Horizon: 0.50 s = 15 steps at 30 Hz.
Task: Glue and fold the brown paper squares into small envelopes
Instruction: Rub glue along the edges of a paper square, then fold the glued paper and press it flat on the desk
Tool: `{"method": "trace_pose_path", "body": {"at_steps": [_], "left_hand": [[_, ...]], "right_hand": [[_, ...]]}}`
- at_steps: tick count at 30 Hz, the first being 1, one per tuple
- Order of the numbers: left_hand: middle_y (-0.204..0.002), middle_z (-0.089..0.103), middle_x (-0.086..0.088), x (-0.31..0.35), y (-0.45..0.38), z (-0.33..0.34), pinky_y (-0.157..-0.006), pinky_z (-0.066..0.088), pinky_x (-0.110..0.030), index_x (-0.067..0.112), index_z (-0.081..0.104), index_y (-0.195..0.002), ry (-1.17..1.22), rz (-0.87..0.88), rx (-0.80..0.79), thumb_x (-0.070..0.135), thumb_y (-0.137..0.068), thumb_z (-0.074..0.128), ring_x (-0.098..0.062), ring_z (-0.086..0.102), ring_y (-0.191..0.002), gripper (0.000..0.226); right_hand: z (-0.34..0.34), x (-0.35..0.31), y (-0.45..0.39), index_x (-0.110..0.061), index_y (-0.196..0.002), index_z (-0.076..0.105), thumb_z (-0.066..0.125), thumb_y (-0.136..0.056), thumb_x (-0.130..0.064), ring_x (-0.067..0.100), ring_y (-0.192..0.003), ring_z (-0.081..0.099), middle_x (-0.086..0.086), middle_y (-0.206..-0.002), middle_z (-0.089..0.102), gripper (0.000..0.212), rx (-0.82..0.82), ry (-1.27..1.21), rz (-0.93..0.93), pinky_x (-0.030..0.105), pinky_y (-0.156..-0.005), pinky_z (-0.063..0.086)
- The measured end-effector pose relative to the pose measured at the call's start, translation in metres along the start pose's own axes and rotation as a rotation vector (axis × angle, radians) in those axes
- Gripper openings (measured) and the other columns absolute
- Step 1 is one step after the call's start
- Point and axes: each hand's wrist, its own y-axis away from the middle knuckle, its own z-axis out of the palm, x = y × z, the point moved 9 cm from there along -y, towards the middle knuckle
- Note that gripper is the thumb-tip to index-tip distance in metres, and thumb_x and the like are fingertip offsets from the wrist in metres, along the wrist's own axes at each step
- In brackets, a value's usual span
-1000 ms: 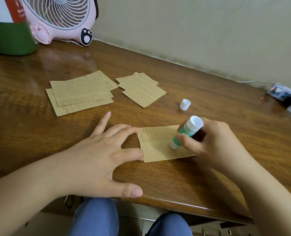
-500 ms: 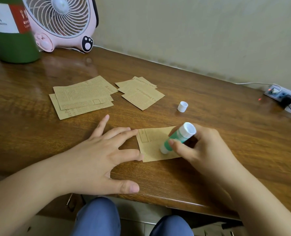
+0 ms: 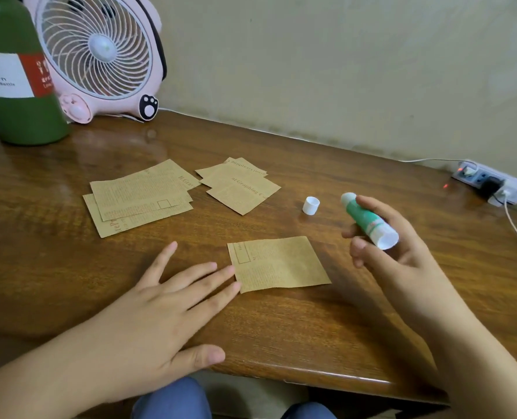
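Paper square: the brown paper square (image 3: 278,263) is lying flat on the desk (image 3: 296,328), near its front edge, between the two hands.
Left hand: the left hand (image 3: 160,309) is resting flat on the desk, its grip spread, two fingertips (image 3: 231,270) touching the square's left edge.
Right hand: the right hand (image 3: 399,252) is hovering to the right of the square, apart from it, its grip pinching the glue stick (image 3: 369,220).
Glue stick: it is sitting tilted, uncapped tip pointing away from the person.
Cap: the white cap (image 3: 310,205) is standing on the desk beyond the square.
Other papers: two piles of brown paper (image 3: 142,196) (image 3: 240,184) are lying farther back.
Back left: a pink fan (image 3: 100,55) and a green bottle (image 3: 12,74) are standing there.
Back right: a power strip (image 3: 493,182) is lying by the wall.
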Motion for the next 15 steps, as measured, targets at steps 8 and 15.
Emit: {"method": "trace_pose_path", "body": {"at_steps": [8,15], "left_hand": [[-0.143,0.044,0.018,-0.01,-0.007,-0.004,-0.109,0.015,-0.042,0.028,0.05,-0.137,0.111,-0.056,0.004,0.059,-0.099,0.021,-0.001,0.033,-0.135,0.057],[-0.11,0.053,0.018,-0.09,-0.075,-0.035,-0.079,0.043,-0.021,0.031,0.053,-0.103,0.295,-0.5,0.136,0.041,-0.091,0.054,-0.004,0.051,-0.094,0.015]], "right_hand": [[0.0,0.022,-0.03,-0.035,-0.094,0.067,0.052,-0.093,-0.018,0.004,-0.091,0.06,-0.01,-0.104,0.065,0.023,0.025,0.086,0.023,0.023,-0.08,0.052],[-0.007,0.041,-0.057,-0.025,-0.09,0.071,0.059,-0.089,-0.006,0.011,-0.089,0.051,-0.012,-0.102,0.048,0.023,0.062,0.644,-0.079,0.018,-0.078,0.036]]}}
